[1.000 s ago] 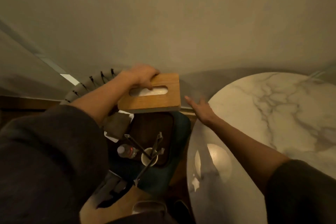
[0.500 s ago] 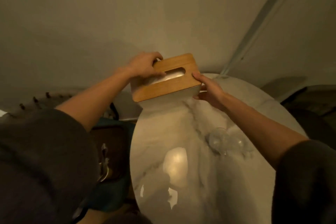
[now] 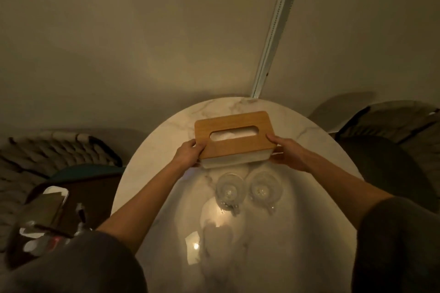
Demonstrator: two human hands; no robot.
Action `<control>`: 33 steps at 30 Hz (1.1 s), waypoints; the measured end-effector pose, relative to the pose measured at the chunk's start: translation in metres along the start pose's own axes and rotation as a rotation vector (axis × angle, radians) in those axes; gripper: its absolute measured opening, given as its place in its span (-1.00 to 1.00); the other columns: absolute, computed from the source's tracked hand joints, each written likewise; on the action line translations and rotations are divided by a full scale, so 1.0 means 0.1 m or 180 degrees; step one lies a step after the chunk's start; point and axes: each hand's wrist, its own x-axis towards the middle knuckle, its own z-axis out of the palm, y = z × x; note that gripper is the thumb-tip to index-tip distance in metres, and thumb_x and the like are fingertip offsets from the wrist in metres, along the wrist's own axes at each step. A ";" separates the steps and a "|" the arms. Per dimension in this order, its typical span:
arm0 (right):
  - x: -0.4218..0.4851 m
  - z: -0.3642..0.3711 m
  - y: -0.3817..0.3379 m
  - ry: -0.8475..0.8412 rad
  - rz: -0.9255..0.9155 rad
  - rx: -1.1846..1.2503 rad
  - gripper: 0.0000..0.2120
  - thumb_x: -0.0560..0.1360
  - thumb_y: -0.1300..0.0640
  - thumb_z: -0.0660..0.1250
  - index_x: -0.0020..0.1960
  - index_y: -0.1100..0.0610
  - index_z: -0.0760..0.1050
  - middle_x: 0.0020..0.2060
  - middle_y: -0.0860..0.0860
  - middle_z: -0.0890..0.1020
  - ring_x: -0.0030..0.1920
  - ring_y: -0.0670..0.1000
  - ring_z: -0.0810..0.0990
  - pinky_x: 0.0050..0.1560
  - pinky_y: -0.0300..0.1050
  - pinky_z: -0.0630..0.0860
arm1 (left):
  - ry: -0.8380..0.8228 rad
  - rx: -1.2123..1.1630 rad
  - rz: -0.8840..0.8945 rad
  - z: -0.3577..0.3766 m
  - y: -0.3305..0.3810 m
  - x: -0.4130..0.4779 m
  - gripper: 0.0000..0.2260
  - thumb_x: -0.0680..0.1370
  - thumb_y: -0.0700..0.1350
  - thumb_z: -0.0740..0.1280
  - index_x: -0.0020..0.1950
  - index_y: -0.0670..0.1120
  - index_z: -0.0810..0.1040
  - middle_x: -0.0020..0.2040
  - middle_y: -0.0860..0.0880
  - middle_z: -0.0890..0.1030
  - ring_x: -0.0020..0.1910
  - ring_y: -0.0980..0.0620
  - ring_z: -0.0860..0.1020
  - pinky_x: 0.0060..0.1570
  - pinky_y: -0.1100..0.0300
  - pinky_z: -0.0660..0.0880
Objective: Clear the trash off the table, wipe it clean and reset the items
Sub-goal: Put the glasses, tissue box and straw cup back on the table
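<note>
From the head view, I judge the tissue box (image 3: 233, 138) to be light and stiff: a rigid shell with a flat wooden lid, mostly air and paper inside. It should not flex under a squeeze, but the smooth lid and the pale sides look a little slick, and I cannot tell whether the lid is fixed or only resting on the base. So the safe hold is the one I see here, at the two short ends, with thumbs over the lid edge to keep it seated and the other fingers on the base.

My left hand (image 3: 188, 153) grips the left end, thumb on top of the lid and fingers curled underneath. My right hand (image 3: 287, 152) grips the right end the same way, thumb lying along the lid edge, fingers wrapped on the side and under. Both hands are closed on the box.

The box sits over the far half of the round marble table (image 3: 321, 150), low above it or just touching; I cannot tell which. It has a warm brown lid with rounded corners and a long oval slot showing white tissue, over a whitish base. It is turned slightly, its right end farther from me.

Just in front of it stand two clear glasses (image 3: 246, 189), side by side and fragile, so I would keep the box from sliding back toward them.

To my left, off the table, a dark tray (image 3: 71, 197) holds blurred clutter.
</note>
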 end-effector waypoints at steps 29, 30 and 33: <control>-0.38 0.63 -0.05 0.0864 -0.2832 -0.1683 -0.94 0.51 0.17 0.35 -0.02 0.12 0.56 -0.09 0.02 0.57 -0.08 0.01 0.54 -0.02 -0.06 0.48 | 0.0612 -0.0386 0.0539 -0.02 -0.32 -0.61 -0.80 0.61 -0.17 0.24 0.20 -0.09 0.55 -0.01 -0.11 0.69 -0.19 -0.01 0.64 -0.28 0.16 0.50; -0.44 0.90 -0.11 0.0580 -0.2946 -0.1756 -0.98 0.51 0.20 0.35 -0.07 0.14 0.56 -0.14 0.01 0.56 -0.14 -0.01 0.53 -0.08 -0.11 0.46 | 0.0647 -0.0357 0.0619 -0.15 -0.38 -0.68 -0.82 0.60 -0.21 0.23 0.13 -0.11 0.58 -0.11 -0.10 0.69 -0.25 0.00 0.63 -0.31 0.18 0.48; -0.55 1.76 -0.17 -0.0027 -0.3073 -0.1971 -0.93 0.50 0.28 0.34 -0.15 0.20 0.58 -0.22 0.02 0.59 -0.21 -0.06 0.51 -0.14 -0.18 0.43 | 0.0803 -0.0184 0.0756 -0.58 -0.60 -0.87 -0.82 0.58 -0.27 0.23 0.03 -0.14 0.61 -0.26 -0.09 0.65 -0.38 0.04 0.57 -0.35 0.25 0.48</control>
